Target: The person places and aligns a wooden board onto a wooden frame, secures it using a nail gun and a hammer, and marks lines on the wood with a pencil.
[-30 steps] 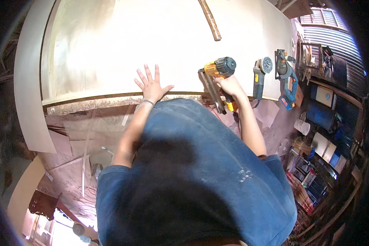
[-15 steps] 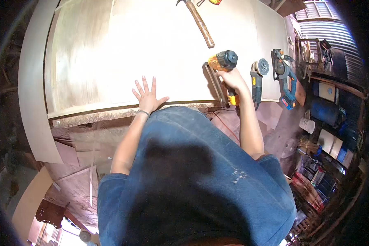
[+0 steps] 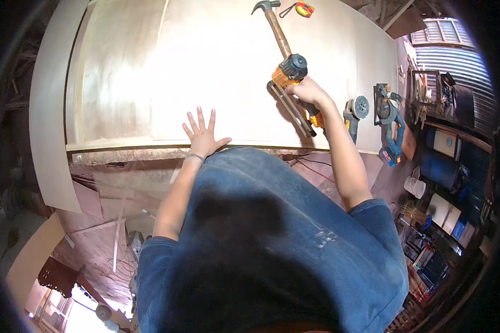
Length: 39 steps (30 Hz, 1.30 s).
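Smooth board (image 3: 222, 72) underlies left hand (image 3: 203, 140), while right hand (image 3: 312, 93) clasps an angular nailer (image 3: 289, 69).

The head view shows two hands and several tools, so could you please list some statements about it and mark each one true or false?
1. The right hand is gripping the nail gun. True.
2. The left hand is clenched into a fist. False: its fingers are spread, and it rests on the pale panel.
3. The tape measure lies near the head of the hammer. True.
4. The grinder lies between the two hands. False: it lies to the right of both hands.
5. In the picture, the circular saw is to the right of the grinder. True.
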Available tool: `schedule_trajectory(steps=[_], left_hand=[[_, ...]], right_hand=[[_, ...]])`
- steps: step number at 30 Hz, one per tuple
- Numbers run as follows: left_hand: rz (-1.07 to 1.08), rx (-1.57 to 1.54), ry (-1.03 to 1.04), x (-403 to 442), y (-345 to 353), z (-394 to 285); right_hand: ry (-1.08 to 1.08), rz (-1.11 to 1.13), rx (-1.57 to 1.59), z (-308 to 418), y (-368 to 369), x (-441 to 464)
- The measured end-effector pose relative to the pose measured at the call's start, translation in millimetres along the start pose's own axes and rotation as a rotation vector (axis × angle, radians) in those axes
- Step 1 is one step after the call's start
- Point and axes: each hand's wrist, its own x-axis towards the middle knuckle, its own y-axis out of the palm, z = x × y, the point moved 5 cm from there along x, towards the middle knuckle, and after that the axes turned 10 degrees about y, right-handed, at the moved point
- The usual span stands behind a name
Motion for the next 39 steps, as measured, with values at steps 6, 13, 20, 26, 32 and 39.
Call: schedule_trajectory(steps=[6, 13, 20, 26, 32, 39], left_hand=[[-0.004, 0.007, 0.008, 0.9, 0.0, 1.3], [-0.009, 0.019, 0.014, -1.9, -9.0, -2.0], [-0.119, -0.009, 0.215, 66.6, -67.9, -59.8], [-0.329, 0.091, 0.587, 218.6, -122.4, -169.5], [-0.019, 0.416, 0.756, 298.2, -102.3, -227.0], [-0.328, 0.327, 0.607, 243.6, -120.1, -118.8]], right_hand=[[0.128, -0.033, 0.076, -18.3, -3.3, -10.9], [0.18, -0.184, 0.358, -100.4, 24.3, -42.1], [0.396, -0.137, 0.703, -129.8, 69.7, -106.3], [0.422, -0.223, 0.641, -141.0, 84.4, -104.1], [0.266, -0.425, 0.663, -125.7, 80.0, -117.5], [0.043, -0.651, 0.475, -161.2, 96.0, -106.1]])
